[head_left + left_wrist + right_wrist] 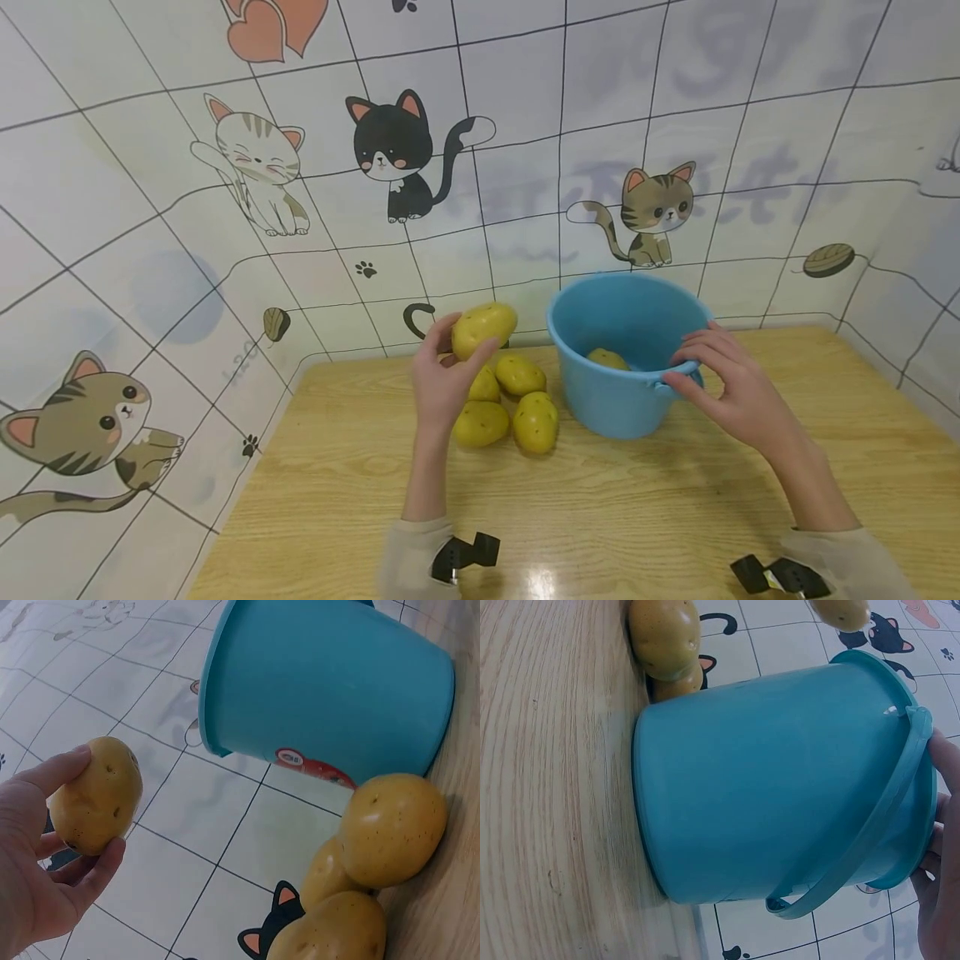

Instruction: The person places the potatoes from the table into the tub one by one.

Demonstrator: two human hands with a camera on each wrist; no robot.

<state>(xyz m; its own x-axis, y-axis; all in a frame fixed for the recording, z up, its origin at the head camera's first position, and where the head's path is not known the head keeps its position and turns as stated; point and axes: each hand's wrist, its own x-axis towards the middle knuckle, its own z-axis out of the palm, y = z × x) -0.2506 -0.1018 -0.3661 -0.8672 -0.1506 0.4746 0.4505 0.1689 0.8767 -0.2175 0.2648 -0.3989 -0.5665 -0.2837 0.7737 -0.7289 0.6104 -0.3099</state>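
Open bucket (600, 400) mouth; potato pile (510, 404) crowds its left side.

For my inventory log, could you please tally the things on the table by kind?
Potatoes: 6 (1 in the left hand at, 4 in a pile, 1 in the bucket)
Blue bucket: 1, right hand on its rim
Total: 7

Pale wooden table (675, 517); tiled wall (150, 208) with cartoon cat stickers (397, 154).
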